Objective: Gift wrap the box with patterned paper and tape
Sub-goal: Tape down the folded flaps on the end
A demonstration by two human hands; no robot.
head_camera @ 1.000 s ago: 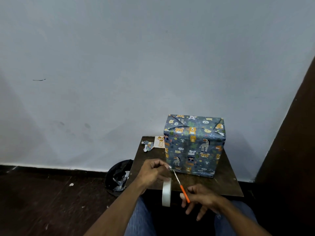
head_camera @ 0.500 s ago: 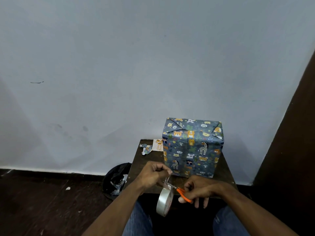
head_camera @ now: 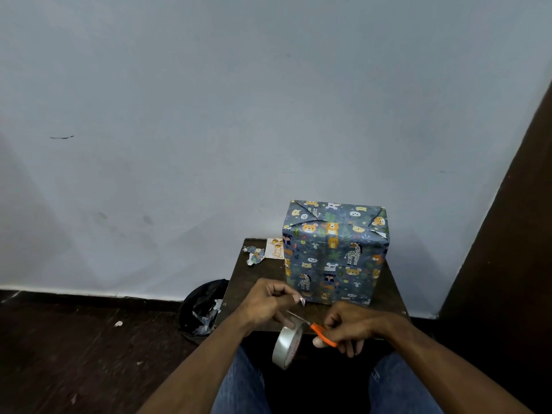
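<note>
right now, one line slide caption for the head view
Left hand pinches tape pulled from the roll; right hand scissors cut it before the wrapped box.

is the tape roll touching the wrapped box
Apart. The head view shows the tape roll hanging below the table edge, with bare tabletop between it and the wrapped box.

We cannot read the card [head_camera: 275, 248] beyond our left hand [head_camera: 265, 306] — the box [head_camera: 334, 252] hides its right edge.

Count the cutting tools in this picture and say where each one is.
1: orange-handled scissors, gripped by the right hand, blades at the strip pulled from the tape roll near the left hand. Others may be hidden.
</note>
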